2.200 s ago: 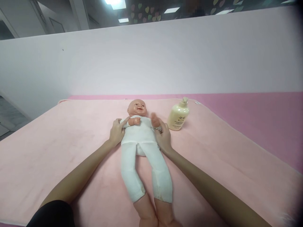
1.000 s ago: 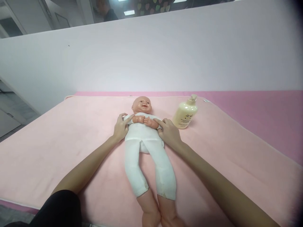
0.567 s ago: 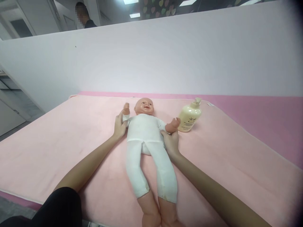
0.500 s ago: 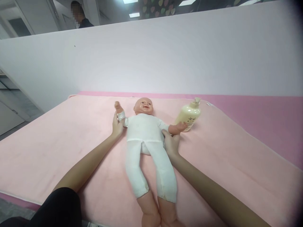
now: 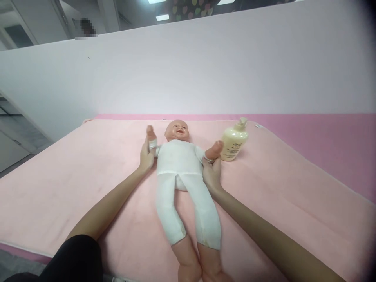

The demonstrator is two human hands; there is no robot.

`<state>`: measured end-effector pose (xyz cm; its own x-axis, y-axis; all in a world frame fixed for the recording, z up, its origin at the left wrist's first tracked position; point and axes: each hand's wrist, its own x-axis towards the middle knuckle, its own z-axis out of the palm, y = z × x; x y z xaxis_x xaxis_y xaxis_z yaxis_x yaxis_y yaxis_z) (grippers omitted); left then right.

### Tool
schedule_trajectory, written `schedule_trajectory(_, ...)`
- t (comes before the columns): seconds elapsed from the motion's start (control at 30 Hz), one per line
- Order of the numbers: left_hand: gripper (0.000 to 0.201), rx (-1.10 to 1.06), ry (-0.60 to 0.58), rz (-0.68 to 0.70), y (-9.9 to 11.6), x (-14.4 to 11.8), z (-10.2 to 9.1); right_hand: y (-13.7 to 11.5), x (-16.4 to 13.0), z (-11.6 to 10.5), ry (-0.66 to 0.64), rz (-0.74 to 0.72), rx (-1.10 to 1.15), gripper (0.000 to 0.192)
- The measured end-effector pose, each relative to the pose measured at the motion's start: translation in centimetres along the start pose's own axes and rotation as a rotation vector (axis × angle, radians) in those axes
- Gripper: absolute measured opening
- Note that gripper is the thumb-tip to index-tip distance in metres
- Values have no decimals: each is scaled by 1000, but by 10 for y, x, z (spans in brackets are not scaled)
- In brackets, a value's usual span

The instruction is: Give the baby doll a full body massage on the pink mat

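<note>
A baby doll [image 5: 179, 158] with a white cloth body lies on its back, head away from me and feet toward me. My left hand [image 5: 146, 157] is closed around the doll's arm on the left, just below its raised plastic hand [image 5: 150, 134]. On the other side, my right hand [image 5: 212, 172] grips the doll's other arm from below, near the wrist. That arm's plastic forearm [image 5: 214, 150] points up and to the right. Part of my fingers is hidden behind the doll's arms. Right beside this forearm stands a pale yellow pump bottle [image 5: 234, 143].
A pink blanket [image 5: 73, 176] covers the padded surface, with a darker pink mat [image 5: 331, 145] showing at the right and back. Behind rises a white partition [image 5: 205, 70]. Beyond it, a person's head [image 5: 87, 27] shows blurred.
The doll's right-side forearm has been lifted and drawn inward, away from the bottle. The left-side arm has shifted slightly inward. The person behind the partition has moved lower.
</note>
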<state>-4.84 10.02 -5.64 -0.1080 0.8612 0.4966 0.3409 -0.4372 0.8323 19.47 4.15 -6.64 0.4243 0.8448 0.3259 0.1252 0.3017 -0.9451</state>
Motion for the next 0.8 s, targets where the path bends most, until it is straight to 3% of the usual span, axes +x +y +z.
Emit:
schedule_trajectory(0.13,60,355,-228,234,10,-7,1,-7,8,-6,-257,-307,-430,56)
schedule_trajectory(0.27,67,480,-289,288,12,-10,0,-5,15,-10,-315,-418,-594,61)
schedule_trajectory(0.57,61,333,-219,200,9,-5,0,-5,8,-7,-177,-219,-278,53)
schedule_trajectory(0.73,57,88,-181,109,5,-2,-2,0,13,-8,-31,48,-148,60)
schedule_trajectory(0.8,55,2,-153,37,3,-2,-2,6,18,-8,43,91,-90,65)
